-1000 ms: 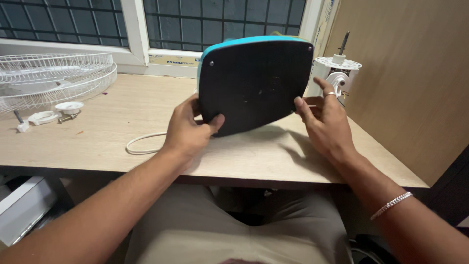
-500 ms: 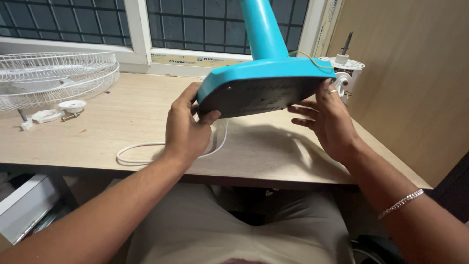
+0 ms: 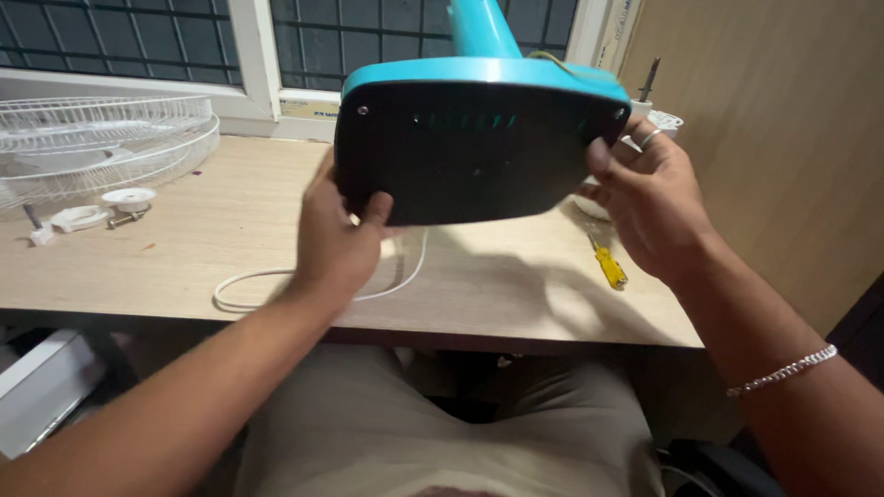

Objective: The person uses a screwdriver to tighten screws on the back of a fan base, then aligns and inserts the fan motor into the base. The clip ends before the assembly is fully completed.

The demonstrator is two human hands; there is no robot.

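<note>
— Head view first: what's the biggest thing in front of you?

— Your wooden table [image 3: 184, 267], running along the barred window. Next in size, the turquoise fan base [image 3: 474, 138], lifted clear of the table above its far right part and tipped so its black underside faces you; its turquoise column rises out of the top of the frame.

— And how are you holding it?

— Your left hand [image 3: 336, 235] clamps the lower left edge, thumb pressed onto the black underside, fingers curled out of sight behind. Your right hand [image 3: 649, 198] grips the right edge, thumb on the black face, fingers wrapped around the rim, a ring on one of them.

— What lies around you on the table?

— At the far left corner, the white wire fan guard [image 3: 101, 143]. A white cord [image 3: 276, 285] loops near the front edge, below your left hand. Beside the guard sit small white fittings [image 3: 101, 207] and a bolt. Near the right edge, under your right hand, lies a yellow-handled screwdriver [image 3: 608, 265].
</note>
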